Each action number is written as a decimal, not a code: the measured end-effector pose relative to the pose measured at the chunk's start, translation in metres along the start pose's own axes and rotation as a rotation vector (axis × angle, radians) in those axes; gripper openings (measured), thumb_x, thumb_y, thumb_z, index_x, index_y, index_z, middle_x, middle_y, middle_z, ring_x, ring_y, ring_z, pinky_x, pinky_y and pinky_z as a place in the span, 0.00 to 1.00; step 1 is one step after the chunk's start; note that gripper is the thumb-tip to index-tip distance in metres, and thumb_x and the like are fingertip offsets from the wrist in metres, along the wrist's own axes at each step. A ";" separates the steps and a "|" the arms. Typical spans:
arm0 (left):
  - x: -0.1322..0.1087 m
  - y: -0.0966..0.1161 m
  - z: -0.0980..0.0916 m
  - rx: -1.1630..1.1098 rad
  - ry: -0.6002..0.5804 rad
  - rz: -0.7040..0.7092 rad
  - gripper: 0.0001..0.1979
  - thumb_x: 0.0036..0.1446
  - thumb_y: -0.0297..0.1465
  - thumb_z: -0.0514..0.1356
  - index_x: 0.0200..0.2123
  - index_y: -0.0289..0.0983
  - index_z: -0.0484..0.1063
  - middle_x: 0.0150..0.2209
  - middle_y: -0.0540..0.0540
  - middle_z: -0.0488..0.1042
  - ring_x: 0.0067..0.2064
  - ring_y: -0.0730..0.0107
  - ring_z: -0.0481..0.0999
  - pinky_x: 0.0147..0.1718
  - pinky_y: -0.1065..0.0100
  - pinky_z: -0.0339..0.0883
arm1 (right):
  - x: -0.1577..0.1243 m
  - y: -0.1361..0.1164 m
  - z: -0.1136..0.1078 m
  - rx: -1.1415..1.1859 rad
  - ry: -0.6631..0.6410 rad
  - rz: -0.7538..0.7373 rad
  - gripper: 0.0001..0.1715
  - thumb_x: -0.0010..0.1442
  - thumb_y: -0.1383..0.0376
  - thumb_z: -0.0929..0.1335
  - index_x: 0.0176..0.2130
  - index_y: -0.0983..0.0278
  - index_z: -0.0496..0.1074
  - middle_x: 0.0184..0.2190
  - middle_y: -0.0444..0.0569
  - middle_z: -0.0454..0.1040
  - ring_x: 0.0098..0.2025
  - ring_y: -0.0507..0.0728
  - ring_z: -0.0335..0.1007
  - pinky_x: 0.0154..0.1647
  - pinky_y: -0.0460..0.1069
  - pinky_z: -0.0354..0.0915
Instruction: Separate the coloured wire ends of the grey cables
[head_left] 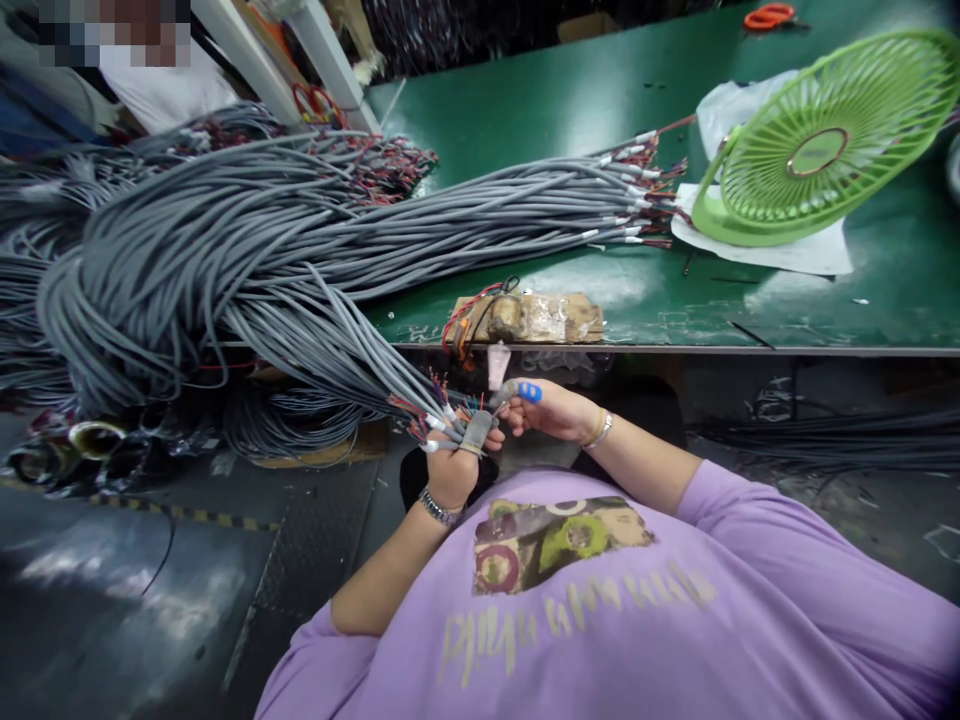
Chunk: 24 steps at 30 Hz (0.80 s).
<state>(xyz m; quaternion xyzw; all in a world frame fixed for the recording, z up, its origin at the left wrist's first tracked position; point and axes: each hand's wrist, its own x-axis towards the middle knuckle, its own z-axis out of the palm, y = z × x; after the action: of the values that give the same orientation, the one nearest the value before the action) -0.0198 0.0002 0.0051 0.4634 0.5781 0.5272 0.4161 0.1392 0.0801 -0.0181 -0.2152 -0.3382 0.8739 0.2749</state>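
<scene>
My left hand (452, 478) is closed around the ends of several grey cables (360, 360), just below the table's front edge. Thin coloured wires (438, 388) fan out of the cable ends, and white bands sit around some of them. A grey cover wraps the left thumb. Close beside it, my right hand (559, 408) has its fingers bent together at the wire tips, with grey and blue wraps on the fingers. What lies between those fingertips is too small to make out.
A thick bundle of grey cables (187, 220) covers the left of the green table (525, 110). A green fan (817, 155) stands at the right, orange-handled scissors (769, 16) behind it. A wooden block (570, 316) lies at the front edge. Another person (161, 85) is at the upper left.
</scene>
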 end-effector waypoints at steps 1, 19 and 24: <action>-0.001 -0.001 -0.001 0.023 0.008 0.012 0.16 0.56 0.42 0.63 0.27 0.34 0.75 0.23 0.46 0.79 0.22 0.69 0.78 0.22 0.71 0.72 | -0.003 0.002 0.001 -0.034 -0.001 -0.019 0.31 0.40 0.48 0.78 0.35 0.68 0.72 0.28 0.45 0.71 0.26 0.48 0.63 0.28 0.46 0.65; 0.003 -0.008 -0.006 -0.179 0.010 -0.020 0.16 0.52 0.43 0.64 0.23 0.36 0.74 0.22 0.46 0.78 0.23 0.67 0.78 0.24 0.67 0.75 | 0.006 0.016 0.026 -0.048 0.060 -0.137 0.27 0.42 0.51 0.78 0.27 0.66 0.66 0.19 0.40 0.64 0.22 0.47 0.56 0.25 0.45 0.54; 0.008 -0.002 -0.010 -0.230 -0.094 -0.067 0.15 0.51 0.41 0.65 0.25 0.34 0.75 0.22 0.45 0.78 0.22 0.67 0.78 0.22 0.68 0.74 | 0.011 0.018 0.026 -0.020 0.038 -0.148 0.27 0.42 0.52 0.78 0.28 0.66 0.66 0.20 0.40 0.65 0.22 0.47 0.57 0.25 0.45 0.54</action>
<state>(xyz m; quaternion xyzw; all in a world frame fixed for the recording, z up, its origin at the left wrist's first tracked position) -0.0319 0.0056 0.0044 0.4172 0.5089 0.5534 0.5106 0.1098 0.0636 -0.0153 -0.2090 -0.3567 0.8434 0.3432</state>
